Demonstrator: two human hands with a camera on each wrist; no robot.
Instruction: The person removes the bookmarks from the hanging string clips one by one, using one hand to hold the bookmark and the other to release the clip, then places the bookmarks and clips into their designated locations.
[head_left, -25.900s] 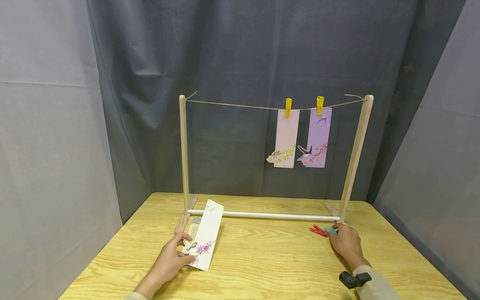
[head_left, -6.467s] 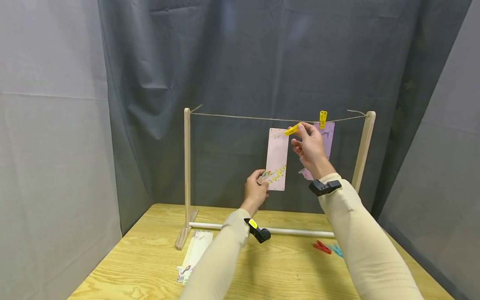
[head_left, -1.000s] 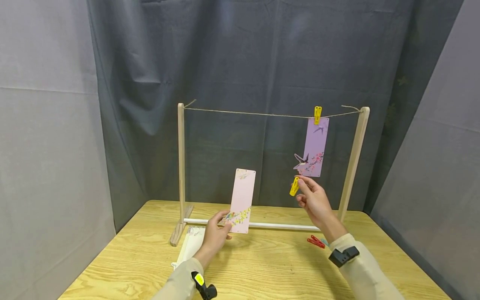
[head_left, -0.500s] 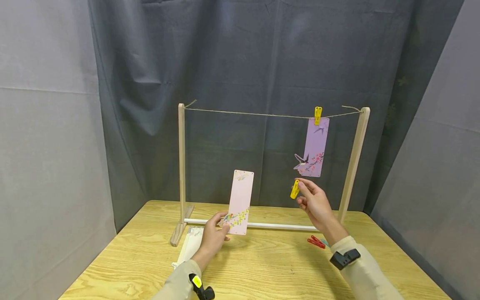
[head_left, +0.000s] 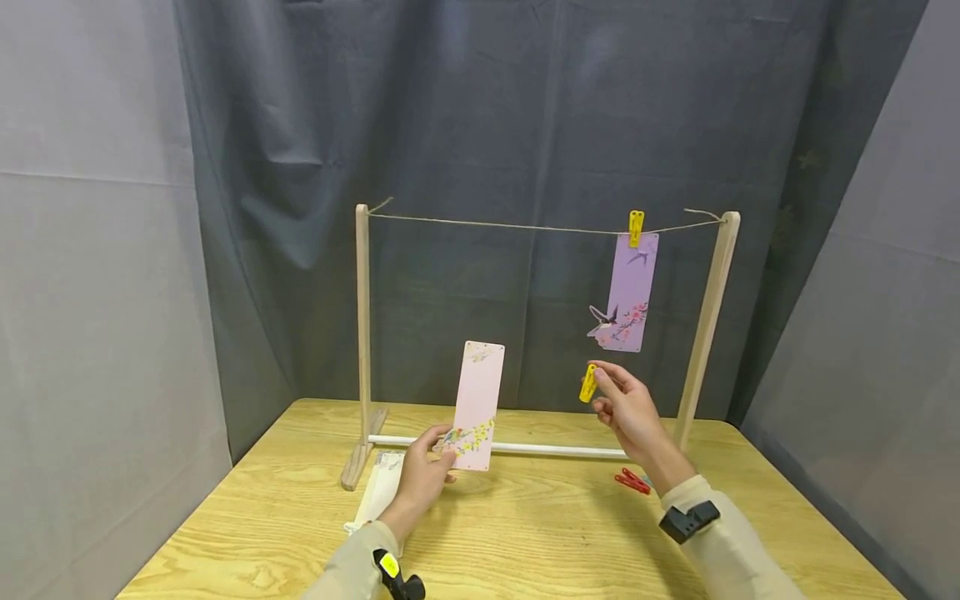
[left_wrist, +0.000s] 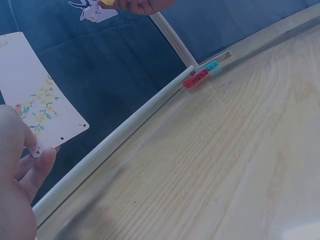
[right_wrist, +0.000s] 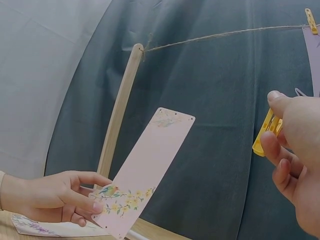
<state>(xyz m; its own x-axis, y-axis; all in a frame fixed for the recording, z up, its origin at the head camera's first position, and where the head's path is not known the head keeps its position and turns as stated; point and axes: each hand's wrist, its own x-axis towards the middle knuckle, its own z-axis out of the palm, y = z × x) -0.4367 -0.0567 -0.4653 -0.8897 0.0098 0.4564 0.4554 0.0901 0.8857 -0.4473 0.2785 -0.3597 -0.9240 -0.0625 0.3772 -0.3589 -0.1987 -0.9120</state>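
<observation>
My left hand (head_left: 422, 479) pinches a pale pink bookmark (head_left: 480, 387) by its lower left corner, where a bird and yellow blossoms are printed. The bookmark stands nearly upright above the table, apart from the string. Between thumb and fingers of my right hand (head_left: 633, 414) is a yellow clothespin (head_left: 588, 383), held below the string. A purple bookmark (head_left: 630, 292) with a swallow and pink flowers hangs from the string (head_left: 495, 224) under another yellow clothespin (head_left: 636, 228). In the right wrist view the held clothespin (right_wrist: 265, 132) and the pink bookmark (right_wrist: 150, 165) are apart.
White bookmarks (head_left: 381, 492) lie on the table, partly behind my left hand. A red clothespin (head_left: 632, 481) lies beside a turquoise one (left_wrist: 212, 66) at the right. Wooden posts (head_left: 363, 325) and a white bottom bar (head_left: 558, 451) frame the string.
Earlier the pink bookmark hung clipped on the string; it is now off it, in my left hand, with its clothespin in my right. Over the last second the bookmark drifted slightly left and down.
</observation>
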